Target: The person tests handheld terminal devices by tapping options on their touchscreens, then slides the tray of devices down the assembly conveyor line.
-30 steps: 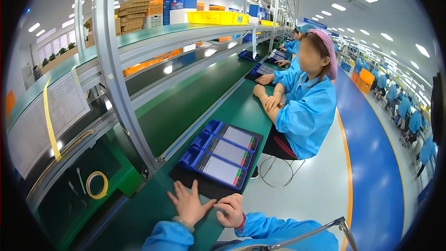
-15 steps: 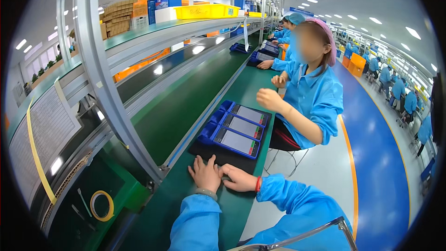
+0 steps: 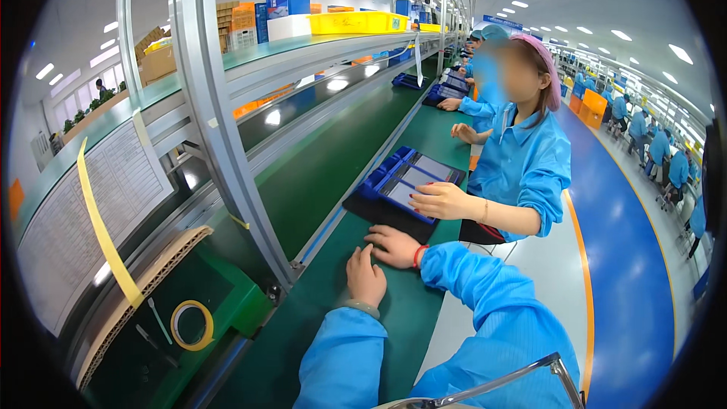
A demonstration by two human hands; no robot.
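Note:
My left hand (image 3: 366,276) rests on the green bench top (image 3: 322,295), its fingers loosely extended toward the black mat and holding nothing. Beside it, my right hand (image 3: 394,247) lies palm down by the near edge of the black mat (image 3: 390,215), fingers apart and nothing in them. On that mat sits a blue tray (image 3: 372,182) carrying flat devices with pale screens (image 3: 407,195). A co-worker's hand (image 3: 439,201) hovers over the tray's right side and hides part of it.
A co-worker in blue (image 3: 522,159) sits close on the right. More blue trays (image 3: 452,85) stand farther along the bench. At left rise a metal post (image 3: 219,106) and a green bin (image 3: 246,299) with a yellow tape roll (image 3: 191,326). A yellow tray (image 3: 356,23) sits on the upper shelf.
My left hand has drawn back from the mat, and my right hand has moved forward to its near edge. The co-worker's hand has come down over the tray. The view has shifted slightly.

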